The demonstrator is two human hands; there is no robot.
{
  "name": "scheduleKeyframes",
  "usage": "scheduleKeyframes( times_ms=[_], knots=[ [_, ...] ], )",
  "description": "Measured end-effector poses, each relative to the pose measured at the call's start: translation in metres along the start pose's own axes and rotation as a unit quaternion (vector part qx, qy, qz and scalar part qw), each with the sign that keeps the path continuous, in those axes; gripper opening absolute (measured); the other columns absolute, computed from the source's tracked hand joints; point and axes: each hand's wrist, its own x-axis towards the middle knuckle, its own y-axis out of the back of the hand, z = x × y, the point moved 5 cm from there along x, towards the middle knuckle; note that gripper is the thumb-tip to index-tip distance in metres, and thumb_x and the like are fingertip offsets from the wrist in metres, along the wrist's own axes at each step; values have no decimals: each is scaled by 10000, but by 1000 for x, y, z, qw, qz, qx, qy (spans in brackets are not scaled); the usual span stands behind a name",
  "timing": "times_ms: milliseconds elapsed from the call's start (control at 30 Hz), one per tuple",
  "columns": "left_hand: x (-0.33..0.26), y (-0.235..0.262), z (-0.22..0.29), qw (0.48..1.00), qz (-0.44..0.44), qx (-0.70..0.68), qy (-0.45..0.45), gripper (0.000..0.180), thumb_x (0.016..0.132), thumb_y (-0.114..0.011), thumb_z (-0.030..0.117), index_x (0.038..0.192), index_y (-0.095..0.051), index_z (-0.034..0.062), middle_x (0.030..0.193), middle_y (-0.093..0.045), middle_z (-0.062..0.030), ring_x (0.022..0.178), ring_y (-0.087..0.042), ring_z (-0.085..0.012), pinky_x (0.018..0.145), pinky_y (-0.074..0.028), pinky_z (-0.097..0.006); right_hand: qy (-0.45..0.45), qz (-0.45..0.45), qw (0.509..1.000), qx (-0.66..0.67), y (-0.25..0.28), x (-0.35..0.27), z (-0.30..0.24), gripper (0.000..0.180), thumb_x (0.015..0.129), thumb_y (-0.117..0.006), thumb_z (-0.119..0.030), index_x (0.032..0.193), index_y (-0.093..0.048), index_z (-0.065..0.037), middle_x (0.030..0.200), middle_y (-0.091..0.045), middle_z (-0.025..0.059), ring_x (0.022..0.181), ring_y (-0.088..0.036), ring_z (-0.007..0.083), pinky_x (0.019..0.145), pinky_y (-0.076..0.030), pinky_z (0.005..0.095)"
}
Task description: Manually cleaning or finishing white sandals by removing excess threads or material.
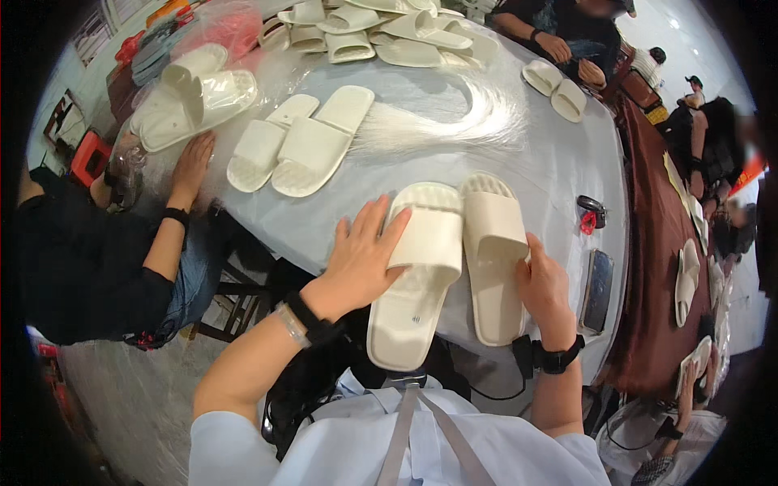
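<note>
Two cream slide slippers lie side by side in front of me at the near table edge. The left slipper (425,243) has its heel reaching past the edge toward me. My left hand (359,257) is open, fingers spread, with the index finger and thumb touching the left side of its strap. My right hand (545,283) is curled at the outer side of the right slipper (494,235), its index finger and thumb against the strap's edge and the sole. The undersides of both hands are hidden.
Another slipper pair (312,154) and a bundle of white strands (466,117) lie farther off. A slipper pile (389,32) stands at the back. A phone (598,292) and a small black item (592,212) are at right. A co-worker's hand (193,166) rests at left.
</note>
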Motion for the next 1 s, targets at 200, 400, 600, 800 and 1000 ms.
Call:
scheduleKeyframes(
  times_ms=[200,400,600,800,1000],
  knots=[
    [29,-11,-14,998,11,-2,60,699,820,-673,229,1410,-349,41,1429,-327,-276,1329,-328,-420,1008,-315,-597,-35,-6,999,-11,-11,-17,-13,432,854,-580,-79,1255,-452,22,729,-625,215,634,-610,408,554,-463,497],
    [26,36,-56,991,-25,-128,40,563,775,-719,304,1227,-546,17,1213,-551,-251,1125,-537,-374,903,-443,-475,-14,5,1000,1,2,-19,-11,481,832,-634,-86,1266,-455,18,726,-634,192,640,-618,386,549,-464,483],
    [24,33,-101,975,37,57,210,230,821,-667,237,915,-650,27,826,-681,-171,780,-661,-351,685,-514,-440,24,33,999,12,24,-14,-34,471,817,-666,-94,1242,-490,5,708,-628,160,630,-613,360,548,-471,448],
    [27,27,-113,975,35,31,218,172,870,-596,208,869,-626,38,817,-676,-168,786,-656,-355,678,-506,-457,110,-1,992,63,17,-28,-67,423,812,-681,-115,1198,-535,-23,741,-629,127,680,-626,317,567,-488,422],
    [29,31,-95,976,85,48,196,190,869,-607,222,855,-612,32,854,-652,-152,810,-639,-363,699,-496,-454,152,-63,985,41,2,-29,-88,340,804,-694,-137,1111,-589,-36,721,-607,96,683,-618,290,602,-503,399]
  ],
)
